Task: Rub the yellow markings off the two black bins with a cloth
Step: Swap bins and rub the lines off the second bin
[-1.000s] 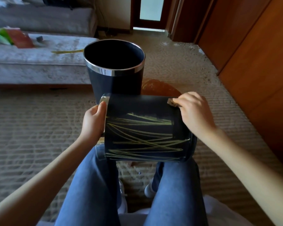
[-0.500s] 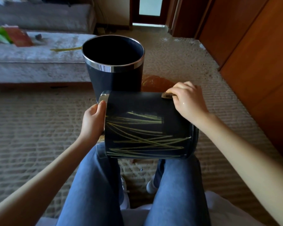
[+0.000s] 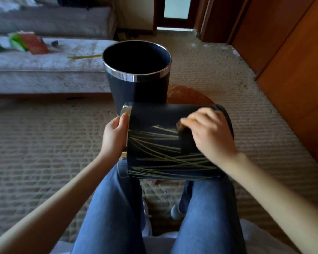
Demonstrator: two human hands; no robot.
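Beige ribbed carpet (image 3: 44, 143); grey velvet sofa (image 3: 44, 74) far left; wooden cabinet doors (image 3: 292, 61) along right; daylight through glazed door (image 3: 175, 6) at back.

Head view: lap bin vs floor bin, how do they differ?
Pose: the lap bin lies on its side across the thighs; the floor bin stands upright. Marks: the lap bin carries yellow markings; the floor bin shows none. Handling: the left hand grips the lap bin, the right hand presses a cloth on it; no hand touches the floor bin. Shared: black walls, shiny rims.
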